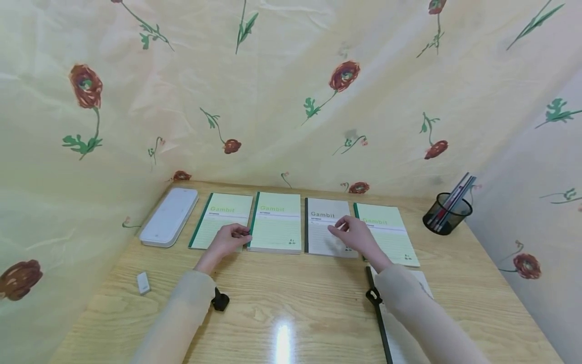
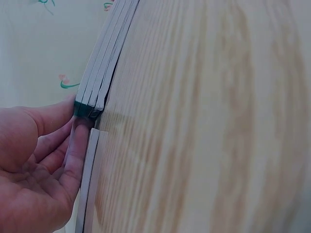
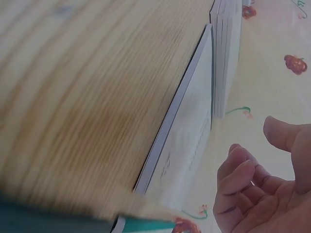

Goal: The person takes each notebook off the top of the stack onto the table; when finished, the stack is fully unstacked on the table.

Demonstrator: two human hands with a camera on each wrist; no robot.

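My left hand point(image 1: 230, 238) pinches the lower left corner of a stack of pale green notebooks point(image 1: 277, 220), between a thin notebook point(image 1: 223, 205) on the left and a grey-white notebook point(image 1: 318, 235). In the left wrist view, the thumb touches the top of the stack by its green spine point(image 2: 83, 109), and a finger lies against the spine's lower side. Over the grey-white notebook hovers my right hand point(image 1: 356, 236), its fingers loosely bent and holding nothing. To its right lies another green notebook point(image 1: 393, 237), partly behind the wrist.
A white flat case point(image 1: 169, 215) lies at the back left, with an eraser point(image 1: 143, 283) nearer the front. At the back right stands a black mesh cup point(image 1: 445, 225) of pens. A black-spined white notebook point(image 1: 395, 328) is partly beneath the right forearm. Flowered cloth hangs behind.
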